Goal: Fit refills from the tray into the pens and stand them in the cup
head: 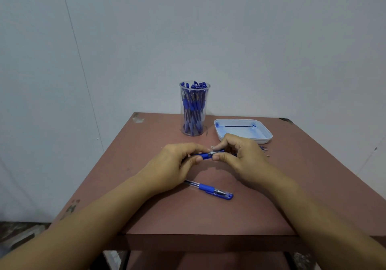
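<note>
- Both hands meet over the brown surface (208,213): the left hand (177,165) and right hand (238,157) each pinch a blue pen (205,155) between curled fingers.
- Another capped blue pen (211,190) lies nearer.
- The clear cup (194,109) holds pens; the white tray (243,133) beside it holds one refill (239,126).

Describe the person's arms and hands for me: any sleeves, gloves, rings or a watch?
The left hand and right hand are bare: no gloves, rings, watch or bracelet visible. Both forearms are uncovered down to the frame edge, with no sleeve in view and no markings I can make out.
</note>
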